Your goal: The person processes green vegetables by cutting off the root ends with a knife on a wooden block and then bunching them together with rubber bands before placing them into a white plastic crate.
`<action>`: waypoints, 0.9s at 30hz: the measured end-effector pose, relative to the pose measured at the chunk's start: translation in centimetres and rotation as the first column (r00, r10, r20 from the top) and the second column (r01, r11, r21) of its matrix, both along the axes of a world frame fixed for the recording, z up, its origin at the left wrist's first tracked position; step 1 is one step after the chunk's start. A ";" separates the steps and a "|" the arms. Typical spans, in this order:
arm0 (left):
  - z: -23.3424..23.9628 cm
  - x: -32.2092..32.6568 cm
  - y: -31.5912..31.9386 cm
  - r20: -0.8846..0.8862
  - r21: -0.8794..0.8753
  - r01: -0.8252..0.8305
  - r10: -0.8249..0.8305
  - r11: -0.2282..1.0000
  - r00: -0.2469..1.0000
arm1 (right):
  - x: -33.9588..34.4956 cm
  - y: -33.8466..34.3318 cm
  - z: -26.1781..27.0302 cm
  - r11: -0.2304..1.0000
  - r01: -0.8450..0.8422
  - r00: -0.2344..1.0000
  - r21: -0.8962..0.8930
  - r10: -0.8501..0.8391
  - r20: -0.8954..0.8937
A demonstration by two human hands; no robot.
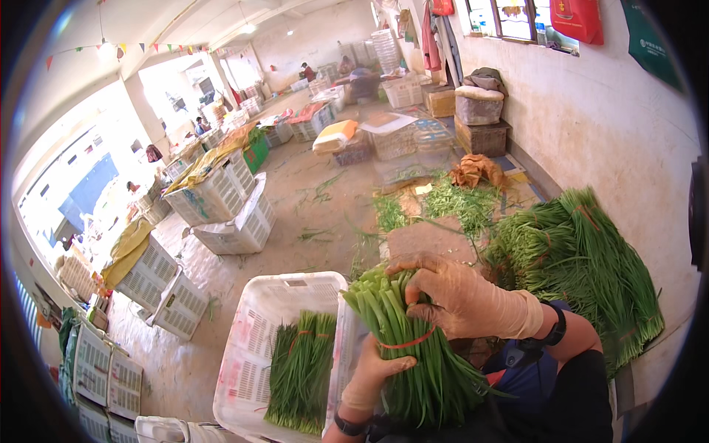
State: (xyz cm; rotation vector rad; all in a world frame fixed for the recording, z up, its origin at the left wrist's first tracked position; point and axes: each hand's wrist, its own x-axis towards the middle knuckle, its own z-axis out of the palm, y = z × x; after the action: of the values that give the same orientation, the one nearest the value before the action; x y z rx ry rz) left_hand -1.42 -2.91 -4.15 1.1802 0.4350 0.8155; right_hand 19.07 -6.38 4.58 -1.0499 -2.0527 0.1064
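Observation:
A bunch of green chives [410, 354], bound by a red band [410, 339], is held tilted before me with its pale stem ends upward. My left hand [382, 362], in a thin glove, wraps its side near the band, the thumb across the front. The gloved fingers of my right hand [451, 299] curl over the stem ends and press among the stalks; part of this grip is hidden. Left of the bunch stands a white plastic crate [238, 354] with banded chive bunches [304, 365] lying along one side inside it.
A large pile of banded chives [581, 266] lies by the wall at my right. Loose trimmings [462, 199] and a brown cloth [479, 170] lie ahead on the floor. Stacked white crates [216, 194] stand to the left. People [307, 72] sit far back.

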 end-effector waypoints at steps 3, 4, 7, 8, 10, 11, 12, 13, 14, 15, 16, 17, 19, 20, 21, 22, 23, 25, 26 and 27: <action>-0.5 -0.1 0.1 -0.159 0.009 0.028 -0.026 1.000 0.987 | -0.6 0.0 -0.5 0.999 0.017 0.983 -0.034 -0.023 -0.181; -0.9 0.0 0.3 -0.092 0.006 0.054 -0.054 0.999 0.994 | -0.7 0.0 -0.5 0.997 0.021 0.950 -0.070 -0.041 -0.310; -2.8 0.1 1.5 -0.010 -0.047 0.144 -0.145 0.988 0.989 | -0.5 0.2 -0.1 0.995 0.082 0.970 -0.058 -0.093 -0.225; -3.5 0.0 1.6 0.006 -0.083 0.197 -0.197 0.977 0.980 | -0.1 0.2 0.1 0.996 0.082 0.984 -0.026 -0.085 -0.158; -4.7 -0.2 1.9 0.061 -0.116 0.162 -0.156 0.980 0.986 | 0.7 0.3 0.6 0.993 0.117 0.922 -0.035 -0.122 -0.367; -5.3 -0.4 1.9 0.123 -0.123 0.122 -0.107 0.985 0.987 | 0.9 0.3 0.7 0.990 0.136 0.849 -0.035 -0.134 -0.512; -5.6 -0.7 1.9 0.198 -0.102 0.131 -0.109 0.986 0.974 | 1.1 0.3 0.7 0.991 0.128 0.836 -0.049 -0.134 -0.533; -6.0 -0.9 1.9 0.180 -0.141 0.149 -0.123 0.979 0.976 | 1.1 0.2 0.5 0.978 0.085 0.751 -0.190 -0.188 -0.633; -6.2 -1.0 1.9 0.243 -0.210 0.215 -0.162 0.954 0.956 | 0.9 0.2 0.1 0.926 0.076 0.616 -0.369 -0.335 -0.713; -6.3 -1.2 1.9 0.326 -0.243 0.294 -0.208 0.924 0.922 | 0.7 0.2 -0.4 0.946 0.025 0.649 -0.323 -0.261 -0.715; -6.3 -1.2 1.9 0.346 -0.250 0.315 -0.219 0.916 0.912 | 0.0 0.0 -1.2 0.924 -0.086 0.701 -0.373 -0.211 -0.682; -6.3 -1.2 1.9 0.321 -0.282 0.302 -0.207 0.911 0.924 | -0.8 0.1 -2.0 0.847 -0.181 0.763 -0.499 -0.199 -0.615; -6.0 -1.0 1.8 0.321 -0.317 0.277 -0.173 0.907 0.931 | -1.3 0.1 -3.3 0.840 -0.220 0.709 -0.496 -0.211 -0.673; -5.7 -0.9 1.6 0.252 -0.340 0.210 -0.127 0.917 0.959 | -1.6 0.1 -3.9 0.870 -0.201 0.633 -0.450 -0.235 -0.737; -5.5 -0.9 1.3 0.179 -0.375 0.153 -0.091 0.914 0.980 | -1.9 0.4 -4.2 0.918 -0.182 0.558 -0.353 -0.199 -0.806; -5.4 -0.7 1.1 0.246 -0.242 0.185 -0.124 0.952 0.961 | -2.1 0.4 -4.3 0.923 -0.176 0.555 -0.342 -0.194 -0.809; -5.3 -0.6 0.9 0.307 -0.104 0.205 -0.164 0.973 0.937 | -2.2 0.7 -4.2 0.886 -0.190 0.556 -0.423 -0.258 -0.790; -5.3 -0.6 0.5 0.304 -0.138 0.170 -0.122 0.976 0.945 | -2.3 0.8 -3.2 0.782 -0.306 0.629 -0.544 -0.263 -0.732; -5.4 -0.7 0.5 0.304 -0.167 0.138 -0.082 0.976 0.949 | -2.2 0.8 -2.3 0.831 -0.161 0.695 -0.532 -0.288 -0.659; -5.6 -0.8 0.5 0.335 -0.205 0.143 -0.068 0.968 0.940 | -2.1 0.3 -1.3 0.885 -0.068 0.669 -0.461 -0.302 -0.679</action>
State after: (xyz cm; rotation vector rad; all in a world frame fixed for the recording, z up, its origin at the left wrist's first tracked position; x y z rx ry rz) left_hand -2.20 -2.42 -9.74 0.8294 0.1819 0.8254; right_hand 17.01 -6.07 3.28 -1.1587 -1.2075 0.8498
